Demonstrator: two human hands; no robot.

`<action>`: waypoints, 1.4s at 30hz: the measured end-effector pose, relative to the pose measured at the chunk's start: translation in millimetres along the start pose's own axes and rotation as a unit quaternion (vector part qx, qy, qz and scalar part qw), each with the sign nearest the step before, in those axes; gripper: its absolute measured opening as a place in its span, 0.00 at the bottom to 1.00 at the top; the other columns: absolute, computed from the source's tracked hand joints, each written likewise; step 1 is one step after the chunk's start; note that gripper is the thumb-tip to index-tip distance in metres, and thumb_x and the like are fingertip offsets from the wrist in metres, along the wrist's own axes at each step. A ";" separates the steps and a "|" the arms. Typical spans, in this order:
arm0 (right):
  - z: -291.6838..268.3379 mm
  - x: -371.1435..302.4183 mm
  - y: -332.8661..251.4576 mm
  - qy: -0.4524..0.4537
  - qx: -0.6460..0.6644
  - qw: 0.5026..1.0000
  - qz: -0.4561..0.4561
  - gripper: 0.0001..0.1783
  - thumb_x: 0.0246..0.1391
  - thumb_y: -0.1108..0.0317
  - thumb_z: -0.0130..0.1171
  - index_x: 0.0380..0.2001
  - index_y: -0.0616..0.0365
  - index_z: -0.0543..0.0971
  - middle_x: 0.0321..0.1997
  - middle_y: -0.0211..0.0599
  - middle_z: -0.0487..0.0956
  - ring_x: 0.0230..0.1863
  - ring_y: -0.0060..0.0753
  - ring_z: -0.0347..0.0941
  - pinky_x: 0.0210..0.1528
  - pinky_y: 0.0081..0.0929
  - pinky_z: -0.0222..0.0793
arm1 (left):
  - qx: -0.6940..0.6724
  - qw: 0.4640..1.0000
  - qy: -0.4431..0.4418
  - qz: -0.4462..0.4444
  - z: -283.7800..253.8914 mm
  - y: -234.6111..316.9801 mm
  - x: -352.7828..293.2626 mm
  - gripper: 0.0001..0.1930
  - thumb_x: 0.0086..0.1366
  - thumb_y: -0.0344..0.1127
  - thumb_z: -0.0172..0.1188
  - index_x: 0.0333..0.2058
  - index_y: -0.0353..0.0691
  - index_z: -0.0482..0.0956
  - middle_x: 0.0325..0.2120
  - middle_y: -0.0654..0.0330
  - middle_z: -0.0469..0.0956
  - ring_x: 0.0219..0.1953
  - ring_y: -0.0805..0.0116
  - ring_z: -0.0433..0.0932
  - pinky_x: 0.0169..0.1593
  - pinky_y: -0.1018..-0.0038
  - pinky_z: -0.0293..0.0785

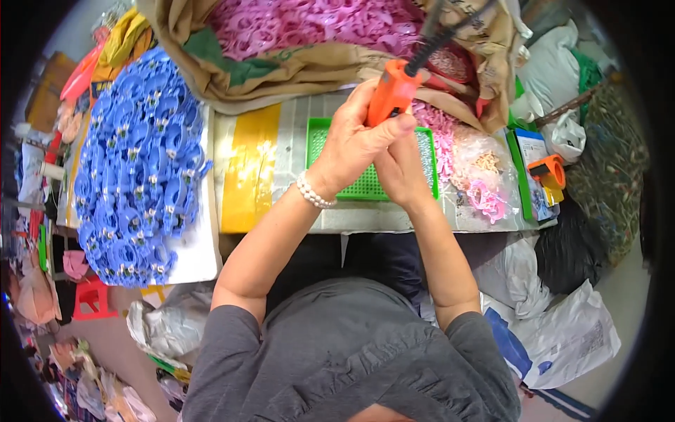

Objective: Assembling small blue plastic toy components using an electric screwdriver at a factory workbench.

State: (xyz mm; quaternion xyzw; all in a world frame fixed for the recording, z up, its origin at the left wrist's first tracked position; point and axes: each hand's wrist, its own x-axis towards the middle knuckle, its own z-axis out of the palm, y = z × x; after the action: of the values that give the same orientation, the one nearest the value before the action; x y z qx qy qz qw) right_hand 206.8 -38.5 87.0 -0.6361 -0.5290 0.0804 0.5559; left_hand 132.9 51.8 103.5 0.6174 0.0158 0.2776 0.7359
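Note:
An orange corded tool that looks like a glue gun [395, 91] is up over the table, its thick black cord running away from me. My left hand [354, 137], with a white beaded bracelet at the wrist, is closed around it. Just below the left thumb is my right hand [402, 169]; its fingers are hidden behind the left hand, so what it holds does not show. Both hands are over a green perforated tray [365, 188], whose right part holds tiny pale pieces.
Blue decorated pieces [140, 162] cover a white board on the left. A big brown sack [295, 67] of pink pieces stands at the back. Loose pink pieces [486, 200] lie right of the tray, beside a green box [522, 176] and an orange holder [548, 170].

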 end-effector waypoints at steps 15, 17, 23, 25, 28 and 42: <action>-50.8 -73.0 -17.8 -0.053 -0.168 0.984 0.015 0.47 0.55 0.45 0.47 0.64 0.70 0.43 0.68 0.59 0.43 0.70 0.55 0.36 0.66 0.53 0.35 | -0.115 0.988 -0.099 0.019 -3.5 26.7 5.5 0.39 0.58 0.64 0.51 0.55 0.35 0.62 0.53 0.47 0.67 0.50 0.58 0.72 0.51 0.62 0.71; -60.5 -52.5 -45.9 0.101 -0.057 0.990 -0.078 0.47 0.57 0.41 0.42 0.64 0.70 0.42 0.70 0.54 0.42 0.70 0.50 0.39 0.66 0.46 0.39 | -0.088 0.990 -0.106 0.019 -0.6 28.1 2.5 0.39 0.58 0.64 0.50 0.55 0.33 0.61 0.52 0.47 0.67 0.51 0.57 0.71 0.52 0.61 0.71; -4.6 20.3 -55.6 0.267 -0.046 0.917 -0.294 0.49 0.55 0.37 0.43 0.66 0.61 0.42 0.71 0.44 0.43 0.70 0.43 0.40 0.64 0.39 0.47 | -0.222 0.973 -0.052 0.036 39.0 19.1 -5.1 0.22 0.64 0.44 0.54 0.51 0.36 0.68 0.46 0.61 0.72 0.47 0.74 0.71 0.47 0.75 0.71; -2.4 14.7 -39.7 0.243 -0.186 0.894 -0.328 0.46 0.57 0.41 0.44 0.66 0.61 0.43 0.69 0.54 0.46 0.69 0.46 0.47 0.65 0.38 0.47 | -0.203 0.979 0.012 0.018 38.2 20.4 -10.4 0.18 0.64 0.36 0.56 0.50 0.36 0.69 0.43 0.65 0.74 0.42 0.80 0.71 0.44 0.80 0.69; 5.2 -16.8 -27.0 0.225 -0.178 0.904 -0.318 0.47 0.56 0.41 0.46 0.64 0.65 0.45 0.68 0.58 0.46 0.68 0.52 0.46 0.65 0.40 0.46 | -0.167 0.984 0.050 -0.040 35.3 11.2 -22.2 0.16 0.62 0.33 0.58 0.48 0.37 0.70 0.40 0.66 0.74 0.39 0.80 0.71 0.43 0.82 0.69; 2.4 -85.7 -32.5 0.116 -0.116 0.985 -0.056 0.34 0.50 0.74 0.55 0.58 0.74 0.55 0.55 0.61 0.64 0.56 0.58 0.63 0.55 0.39 0.61 | -0.162 0.986 -0.029 0.007 46.3 31.0 -49.5 0.23 0.61 0.41 0.59 0.52 0.39 0.65 0.46 0.58 0.72 0.46 0.72 0.71 0.52 0.72 0.67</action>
State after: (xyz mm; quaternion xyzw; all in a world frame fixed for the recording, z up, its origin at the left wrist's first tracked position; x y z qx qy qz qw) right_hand 149.5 -108.1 70.2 -0.6705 -0.5019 -0.0872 0.5393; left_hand 95.9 -8.5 127.1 0.4978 -0.0548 0.2639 0.8244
